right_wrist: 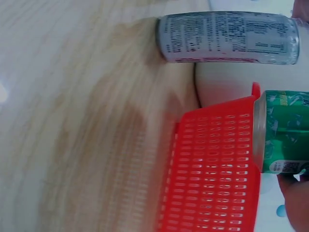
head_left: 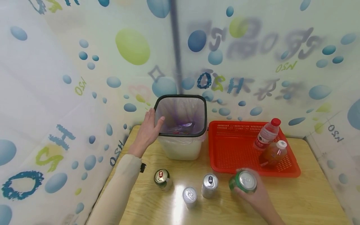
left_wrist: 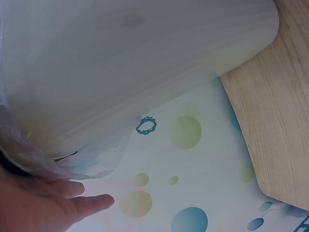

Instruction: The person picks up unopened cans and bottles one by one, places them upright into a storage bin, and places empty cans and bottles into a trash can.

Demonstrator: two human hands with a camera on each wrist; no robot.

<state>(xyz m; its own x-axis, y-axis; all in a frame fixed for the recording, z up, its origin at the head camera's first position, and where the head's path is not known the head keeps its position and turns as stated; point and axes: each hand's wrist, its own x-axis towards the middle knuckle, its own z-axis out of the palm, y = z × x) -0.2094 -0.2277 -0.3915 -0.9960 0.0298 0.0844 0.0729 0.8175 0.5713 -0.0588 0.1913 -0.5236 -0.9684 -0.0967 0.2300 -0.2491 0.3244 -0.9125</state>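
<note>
Left hand [head_left: 148, 129]: fingers spread at the bin [head_left: 180, 147]; should steady it.
Right hand [head_left: 258, 194]: gripping green can [head_left: 247, 182]; best kept clear of the tray [head_left: 233, 150], counter's [head_left: 298, 200] back-right corner.

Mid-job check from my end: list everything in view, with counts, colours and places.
Bin: 1, whitish, black rim, on table
Liner: 1, translucent, in bin
Bin contents: count unclear, mixed colours, at bottom
Basket: 1, red, right of bin
Red-capped bottle: 1, pinkish, in basket
White-capped bottle: 1, amber, in basket
Dark can: 1, dark with red tab, front left
Silver cans: 2, silver, right of dark can
Green can: 1, green, in right hand
Table: 1, wood-coloured, underneath
Backdrop: white, blue and green spots, behind
Sleeve: 1, cream, left arm
Wristband: 1, black, left wrist
Left hand: 1, bare, at bin's left rim
Right hand: 1, bare, holding green can
</note>
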